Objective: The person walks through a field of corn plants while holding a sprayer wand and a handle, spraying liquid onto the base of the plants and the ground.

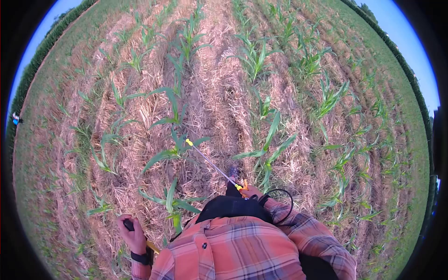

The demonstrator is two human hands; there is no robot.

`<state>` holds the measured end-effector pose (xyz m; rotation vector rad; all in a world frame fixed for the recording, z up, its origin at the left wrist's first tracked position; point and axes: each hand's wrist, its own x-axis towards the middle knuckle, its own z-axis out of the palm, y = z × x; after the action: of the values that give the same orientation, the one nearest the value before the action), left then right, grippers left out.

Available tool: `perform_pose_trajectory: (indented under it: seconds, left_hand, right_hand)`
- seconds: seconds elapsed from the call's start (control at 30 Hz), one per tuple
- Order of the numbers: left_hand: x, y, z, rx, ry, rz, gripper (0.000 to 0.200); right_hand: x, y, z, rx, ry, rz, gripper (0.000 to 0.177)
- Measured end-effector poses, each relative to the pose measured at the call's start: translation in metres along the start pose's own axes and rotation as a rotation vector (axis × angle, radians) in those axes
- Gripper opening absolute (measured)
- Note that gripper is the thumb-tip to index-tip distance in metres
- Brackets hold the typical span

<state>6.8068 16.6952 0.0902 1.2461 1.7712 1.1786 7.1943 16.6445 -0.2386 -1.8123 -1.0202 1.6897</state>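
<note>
A spray wand [212, 163] with a thin metal tube and a yellow nozzle runs up and to the left from my right hand [252, 192]. My right hand is closed around its orange and yellow handle, and a black hose loops beside that wrist. The nozzle is close to the leaves of a young green plant [173, 153]. At the lower left, my left hand [133, 233] is wrapped round a black grip [128, 225]. A yellow bar shows beside the left wrist, partly hidden by the sleeve.
Rows of young plants [255, 58] run forward through dry straw and soil [214, 93]. More plants [268, 149] stand close on the right. One shoe [233, 172] shows below the wand. A distant person [17, 119] is at the far left edge.
</note>
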Motion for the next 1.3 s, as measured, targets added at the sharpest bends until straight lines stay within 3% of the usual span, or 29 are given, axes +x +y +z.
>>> perform_pose_trajectory:
  seconds: [0.1,0.17,0.2,0.23,0.43,0.5,0.57,0.7,0.8,0.87,0.9,0.93,0.97,1.07,1.13,1.2,1.3]
  left_hand:
    - [0.054,-0.032,0.073,0.095,-0.071,0.195,0.014]
    - [0.085,-0.038,0.118,0.199,-0.147,0.224,0.013]
    - [0.1,-0.05,0.137,0.227,-0.157,0.266,0.012]
    - [0.116,-0.061,0.156,0.25,-0.171,0.309,0.012]
    - [0.15,-0.024,0.242,0.312,-0.258,0.213,0.013]
    - [0.159,-0.014,0.245,0.27,-0.279,0.141,0.013]
    - [0.164,0.016,0.234,0.191,-0.195,0.263,0.015]
    - [0.15,0.096,0.171,-0.024,-0.165,0.107,0.017]
    - [0.152,0.117,0.17,0.034,-0.052,0.119,0.015]
    - [0.185,0.094,0.197,0.191,-0.039,0.347,0.012]
    - [0.201,0.083,0.215,0.272,-0.101,0.267,0.01]
    - [0.22,0.054,0.234,0.161,-0.183,0.173,0.011]
    - [0.237,0.026,0.255,0.2,-0.187,0.208,0.011]
    - [0.27,0.014,0.3,0.258,-0.222,0.237,0.009]
    - [0.294,0.003,0.309,0.314,-0.237,0.248,0.009]
    - [0.317,-0.01,0.308,0.244,-0.266,0.083,0.009]
    - [0.34,-0.011,0.315,0.199,-0.215,0.173,0.01]
  right_hand:
    - [0.024,-0.036,-0.036,0.104,0.034,0.103,0.032]
    - [0.037,-0.05,-0.062,0.39,0.208,0.113,0.025]
    - [0.023,-0.087,-0.081,0.319,0.273,0.2,0.025]
    - [0.025,-0.093,-0.095,0.476,0.264,0.182,0.025]
    - [0.054,-0.078,-0.176,0.679,0.46,0.219,0.019]
    - [0.057,-0.074,-0.2,0.733,0.492,0.209,0.019]
    - [0.059,-0.074,-0.216,0.749,0.624,0.214,0.019]
    - [0.064,-0.078,-0.248,0.887,0.757,0.162,0.021]
    - [0.075,-0.08,-0.261,0.88,0.812,0.153,0.021]
    - [0.084,-0.094,-0.261,0.861,0.861,0.17,0.022]
    - [0.094,-0.099,-0.258,0.855,0.856,0.172,0.022]
    - [0.105,-0.104,-0.257,0.858,0.829,0.172,0.022]
    - [0.115,-0.109,-0.254,0.862,0.804,0.173,0.021]
    - [0.142,-0.142,-0.238,0.707,0.762,0.173,0.019]
    - [0.163,-0.164,-0.228,0.657,0.642,0.217,0.02]
    - [0.179,-0.191,-0.217,0.56,0.521,0.242,0.021]
    - [0.204,-0.23,-0.199,0.484,0.358,0.207,0.023]
